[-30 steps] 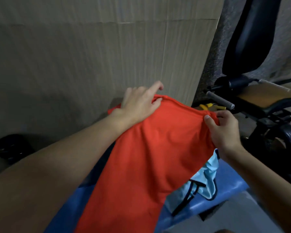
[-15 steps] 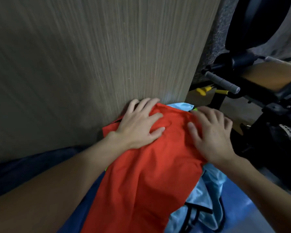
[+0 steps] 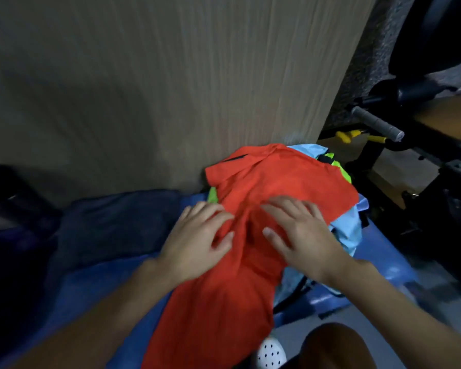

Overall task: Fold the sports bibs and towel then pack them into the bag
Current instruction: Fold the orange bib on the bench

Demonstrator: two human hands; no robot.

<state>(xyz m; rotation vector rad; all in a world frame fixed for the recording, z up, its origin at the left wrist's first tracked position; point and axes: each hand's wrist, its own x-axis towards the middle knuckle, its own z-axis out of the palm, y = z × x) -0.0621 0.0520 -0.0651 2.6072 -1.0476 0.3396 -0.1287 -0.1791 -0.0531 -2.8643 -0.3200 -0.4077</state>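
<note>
An orange-red sports bib (image 3: 285,179) lies spread over a pile on a blue bench (image 3: 378,259), its near end hanging off the front edge. My left hand (image 3: 197,241) and my right hand (image 3: 301,233) lie flat on its middle, fingers spread and pressing the cloth, with a crease between them. A light blue bib (image 3: 346,233) with black trim sticks out under it on the right. A neon green bib (image 3: 336,163) peeks out at the far right and at the left edge. A dark blue cloth (image 3: 112,222) lies on the bench to the left.
A tall cardboard sheet (image 3: 171,89) stands right behind the bench. Black exercise equipment (image 3: 423,145) with a grey handle and yellow-handled pliers stands at the right. A dark object sits at the far left. A white perforated shoe (image 3: 270,354) and a knee show at the bottom.
The bib went from held up in the air to laid on the pile. Both hands then slid toward me from its far end to its middle, smoothing it.
</note>
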